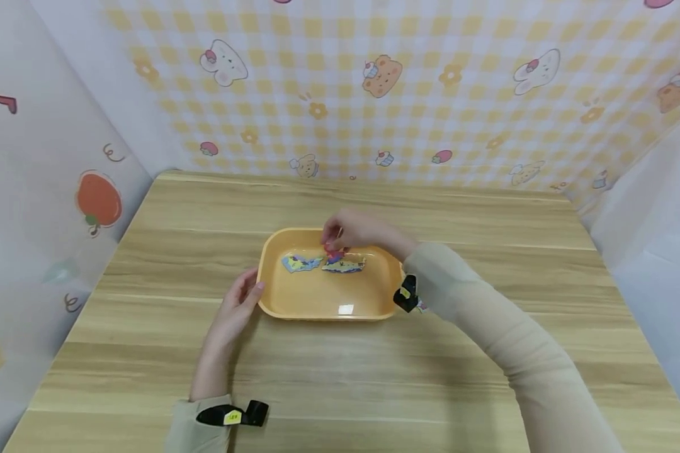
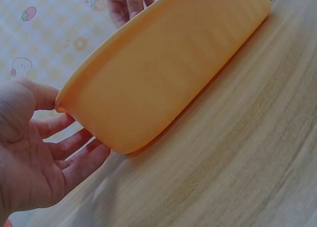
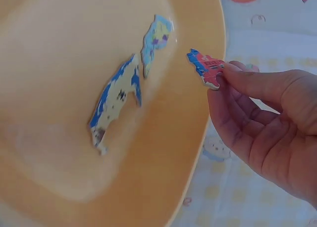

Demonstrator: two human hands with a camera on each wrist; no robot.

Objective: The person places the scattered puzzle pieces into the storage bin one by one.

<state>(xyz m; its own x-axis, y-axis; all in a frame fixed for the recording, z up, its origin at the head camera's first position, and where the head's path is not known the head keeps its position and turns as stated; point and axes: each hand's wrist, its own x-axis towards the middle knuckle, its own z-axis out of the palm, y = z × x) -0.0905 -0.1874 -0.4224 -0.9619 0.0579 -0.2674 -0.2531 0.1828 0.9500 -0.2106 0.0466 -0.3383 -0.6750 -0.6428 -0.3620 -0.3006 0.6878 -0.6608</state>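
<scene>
An orange-yellow plastic tray [image 1: 317, 302] rests on the wooden table. My left hand [image 1: 242, 299] holds its left end, thumb at the rim and fingers against the outer wall, as the left wrist view shows [image 2: 44, 148]. Over the tray's far side my right hand [image 1: 351, 229] pinches a red and blue puzzle piece [image 3: 205, 68] between thumb and fingers. Inside lie two more flat, irregular pieces: a light-blue and yellow piece [image 3: 157, 41] on the left and a cream and dark-blue piece [image 3: 111, 103] beside it. In the head view my fingers partly hide the red piece.
Something small and colourful [image 1: 422, 306] lies just right of the tray, mostly hidden by my right wrist camera [image 1: 406, 294]. A yellow-checked patterned backdrop [image 1: 340, 94] stands behind the wooden table [image 1: 340, 390], with pale panels at both sides.
</scene>
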